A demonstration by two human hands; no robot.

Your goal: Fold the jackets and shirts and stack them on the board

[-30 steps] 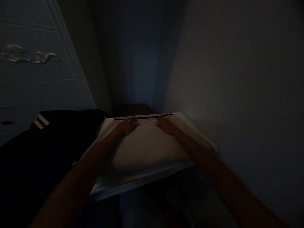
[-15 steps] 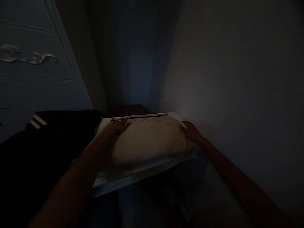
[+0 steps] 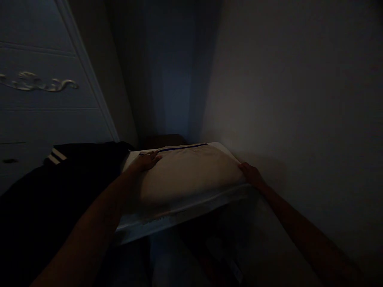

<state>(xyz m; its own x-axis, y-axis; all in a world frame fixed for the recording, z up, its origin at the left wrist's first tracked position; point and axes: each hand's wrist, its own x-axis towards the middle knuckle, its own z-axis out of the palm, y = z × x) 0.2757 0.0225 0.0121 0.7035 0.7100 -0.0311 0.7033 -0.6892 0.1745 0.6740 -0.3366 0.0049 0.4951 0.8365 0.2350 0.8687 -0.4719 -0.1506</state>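
A cream cloth [image 3: 188, 173] with a dark stripe near its far edge lies spread over a narrow white board or tabletop [image 3: 161, 227], slightly puffed in the middle. Its exact kind is hard to tell in the dim light. My left hand [image 3: 149, 160] rests flat on the cloth's far left part, fingers stretched out. At the right edge of the cloth is my right hand [image 3: 251, 174], its fingers close together and seemingly curled on that edge. The underside of the right hand is hidden.
A dark garment [image 3: 86, 179] with two white stripes hangs or lies at the left. Behind it stands a pale cabinet [image 3: 44, 115] with scrolled ornament. A plain wall [image 3: 293, 99] rises close on the right. Dim, unclear objects sit under the board.
My right hand has slid right and toward me, from lying spread on the cloth to its right edge. My left hand stays about where it was; the view has shifted slightly.
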